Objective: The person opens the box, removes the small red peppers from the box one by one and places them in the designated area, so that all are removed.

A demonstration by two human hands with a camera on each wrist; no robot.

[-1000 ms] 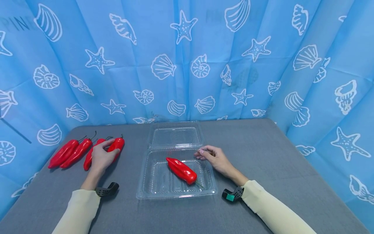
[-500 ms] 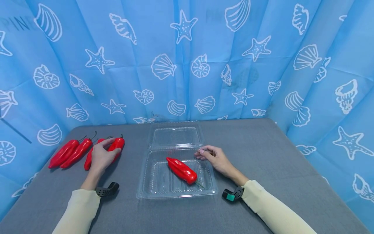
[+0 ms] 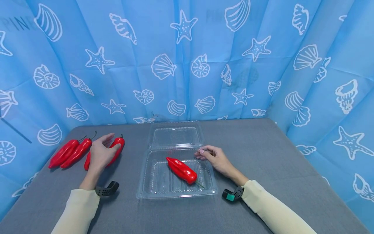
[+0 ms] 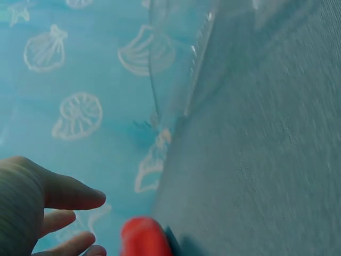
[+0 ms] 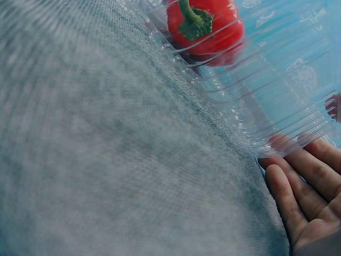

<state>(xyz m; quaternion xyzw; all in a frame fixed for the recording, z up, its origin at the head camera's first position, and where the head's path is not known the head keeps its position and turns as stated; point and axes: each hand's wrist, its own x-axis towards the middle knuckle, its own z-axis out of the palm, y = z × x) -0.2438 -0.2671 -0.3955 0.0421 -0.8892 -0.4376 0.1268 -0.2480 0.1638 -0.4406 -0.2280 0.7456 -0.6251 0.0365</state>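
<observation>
In the head view my left hand (image 3: pixel 101 152) is over the right part of the pepper group, fingers spread apart from the thumb. Its thumb overlaps the rightmost red pepper (image 3: pixel 118 143); the left wrist view shows a red pepper end (image 4: pixel 145 237) just beyond the fingers. Another red pepper (image 3: pixel 87 162) is mostly hidden behind this hand. My right hand (image 3: pixel 215 158) holds the right side of an open clear plastic container (image 3: pixel 142 190), its fingers against the outer wall in the right wrist view. Inside lies one red pepper (image 3: pixel 181 170), green stem toward the front right.
Two more red peppers (image 3: pixel 65 152) (image 3: pixel 78 153) lie side by side at the far left. The container's clear lid (image 3: pixel 175 125) is folded back behind it. A grey cloth covers the table (image 3: pixel 263 156), and a blue seashell curtain (image 3: pixel 181 81) hangs along its back and sides.
My left hand has loosened: its fingers have lifted and drawn left, away from the rightmost pepper's top. My right hand and the container have stayed in place.
</observation>
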